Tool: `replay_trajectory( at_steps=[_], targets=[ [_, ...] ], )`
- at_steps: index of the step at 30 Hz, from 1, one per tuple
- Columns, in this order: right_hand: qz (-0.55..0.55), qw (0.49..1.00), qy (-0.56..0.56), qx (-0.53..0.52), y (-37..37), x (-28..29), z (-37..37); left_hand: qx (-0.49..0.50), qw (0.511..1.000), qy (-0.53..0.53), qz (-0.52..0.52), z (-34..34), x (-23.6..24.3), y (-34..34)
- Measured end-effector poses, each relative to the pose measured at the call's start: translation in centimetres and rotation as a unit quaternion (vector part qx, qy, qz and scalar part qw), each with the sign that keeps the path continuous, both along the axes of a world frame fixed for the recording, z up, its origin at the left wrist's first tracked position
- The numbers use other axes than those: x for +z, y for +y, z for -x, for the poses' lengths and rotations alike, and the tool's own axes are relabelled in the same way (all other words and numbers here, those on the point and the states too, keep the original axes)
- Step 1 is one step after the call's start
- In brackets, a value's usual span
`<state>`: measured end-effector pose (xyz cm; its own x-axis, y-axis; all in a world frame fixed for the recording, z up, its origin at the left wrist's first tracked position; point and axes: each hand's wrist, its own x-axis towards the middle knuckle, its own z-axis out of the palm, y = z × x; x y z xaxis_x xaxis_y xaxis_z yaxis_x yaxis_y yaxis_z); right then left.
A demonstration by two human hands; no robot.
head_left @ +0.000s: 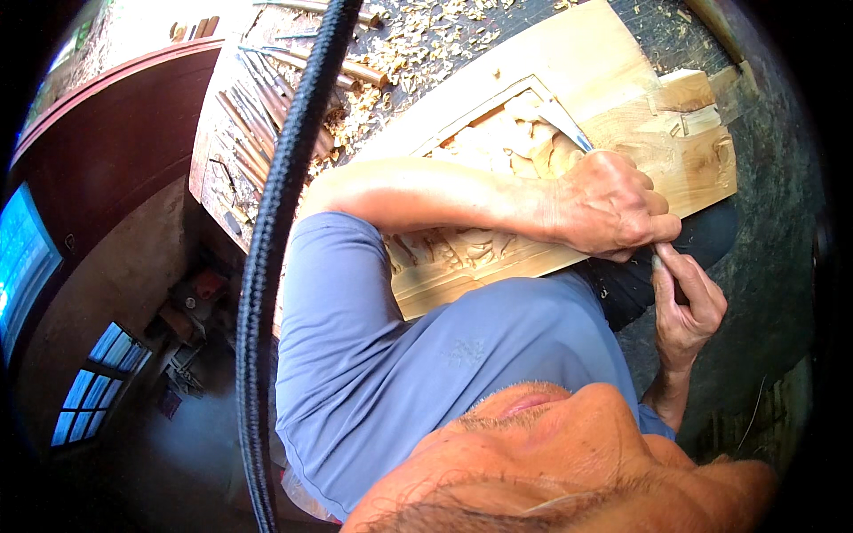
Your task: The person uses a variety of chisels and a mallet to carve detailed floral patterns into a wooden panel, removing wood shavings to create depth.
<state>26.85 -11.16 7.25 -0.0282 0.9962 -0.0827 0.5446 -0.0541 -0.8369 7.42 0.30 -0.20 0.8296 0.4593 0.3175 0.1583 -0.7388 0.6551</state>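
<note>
Head view | left hand (613,209) fingers clamped on chisel (569,129) | right hand (686,306) fingers pinching handle end at carved panel (586,62) edge

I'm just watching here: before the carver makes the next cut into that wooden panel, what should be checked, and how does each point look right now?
1. Left hand grips the chisel: ok.
2. Right hand backs the handle end: ok, fingers closed on it.
3. Blade tip rests in the carved recess of the wooden panel: ok.
4. Panel held steady by wood blocks: cannot tell.
5. Wood shavings kept off the cut: ok.
6. Spare chisels lie apart: ok.
</note>
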Motion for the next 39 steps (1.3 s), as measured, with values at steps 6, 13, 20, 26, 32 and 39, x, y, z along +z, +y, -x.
replay_trajectory(
  at_steps=[6,13,20,26,32,39],
  targets=[
    [-0.023,1.000,0.002,0.012,0.9,-0.3,0.2,0.020,0.998,-0.048,-0.036,0.0,-0.7,0.3],
    [0.042,0.999,-0.002,-0.009,-1.1,0.5,-0.9,-0.039,0.990,-0.109,-0.075,-0.5,-2.0,-0.6],
    [0.032,0.999,-0.003,0.036,-0.9,1.1,-2.1,-0.030,0.986,-0.139,-0.086,-0.9,-1.8,-0.5],
    [0.014,1.000,-0.012,0.002,-0.5,1.1,-1.4,-0.032,0.991,-0.110,-0.072,-0.8,-1.6,-0.5],
    [0.030,1.000,-0.007,-0.008,-0.9,0.8,-1.7,-0.024,0.993,-0.094,-0.070,-1.0,-1.3,-0.6],
    [0.015,1.000,-0.011,-0.009,-1.7,-0.1,-1.5,-0.034,0.990,-0.115,-0.067,-1.3,-1.9,-1.2]
  ],
)
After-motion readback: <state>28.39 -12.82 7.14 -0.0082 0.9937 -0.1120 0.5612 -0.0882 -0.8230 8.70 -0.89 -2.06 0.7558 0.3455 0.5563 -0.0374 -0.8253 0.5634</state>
